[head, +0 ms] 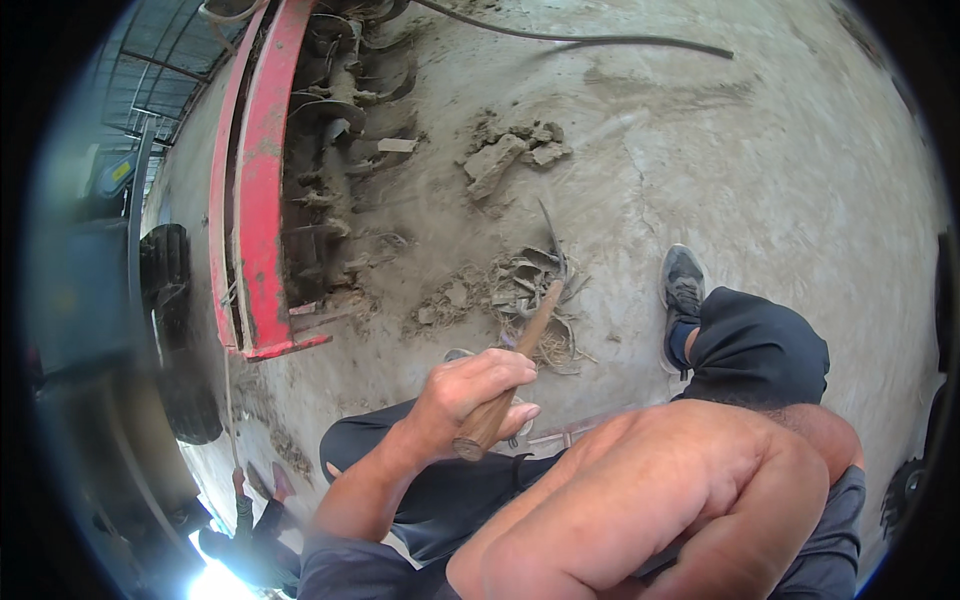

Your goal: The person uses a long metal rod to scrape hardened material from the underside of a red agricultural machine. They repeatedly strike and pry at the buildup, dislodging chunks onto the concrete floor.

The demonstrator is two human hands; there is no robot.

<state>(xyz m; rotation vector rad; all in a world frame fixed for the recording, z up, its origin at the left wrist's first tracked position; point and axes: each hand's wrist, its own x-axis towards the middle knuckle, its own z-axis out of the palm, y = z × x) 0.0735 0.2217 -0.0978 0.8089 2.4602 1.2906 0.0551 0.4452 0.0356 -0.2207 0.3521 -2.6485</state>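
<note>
My left hand [480, 390] grips the wooden handle of a sickle [541, 319]. The sickle's thin curved blade points away from me, over a small heap of dry straw and curled, mud-caked scraps [525, 281] on the concrete floor. Whether the blade touches the heap, I cannot tell. Large and close to the camera, my right hand [645, 487] fills the lower right; its fingertips run out of the picture, so any hold is hidden. Ahead to the left lies a red rotary tiller [262, 180], with soil-caked curved blades [337, 142] along its shaft.
Broken clods of dried mud [506, 157] lie beyond the heap. A dark hose or bar [600, 37] crosses the floor at the top. At left stands a vehicle with a black tyre [176, 330]. Another person [251, 536] at lower left holds a thin rod or rope [229, 405].
</note>
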